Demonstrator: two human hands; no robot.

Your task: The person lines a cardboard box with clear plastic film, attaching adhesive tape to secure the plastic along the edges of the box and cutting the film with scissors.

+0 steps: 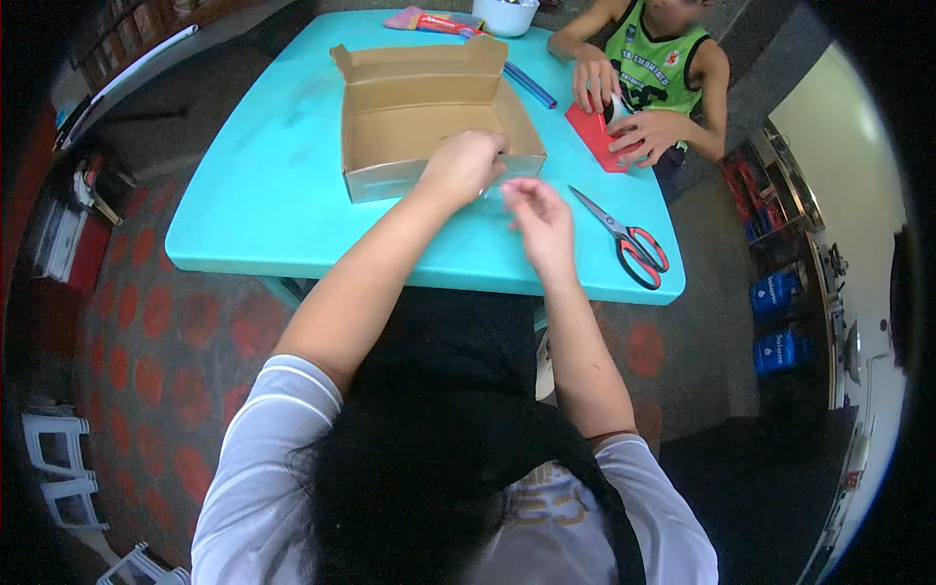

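Left hand, head view: the left hand [463, 164] is bent, fingers curled at the box's near wall, toward its right end; cannot tell whether they pinch anything.
Right hand: the right hand [541, 219] is half-curled just right of the left, thumb and fingertips close together; whether they grip something is unclear.
Cardboard box: the open cardboard box [385, 182] sits mid-table, flap raised at the far side.
Table: on the turquoise table [253, 166], red-handled scissors [629, 239] lie near right; a white bowl [505, 17] stands far.
Co-worker: a person's hands [651, 135] hold a red item [593, 135], far right.
Room: white plastic stools [57, 444] near left; blue cylinders [776, 352] right.
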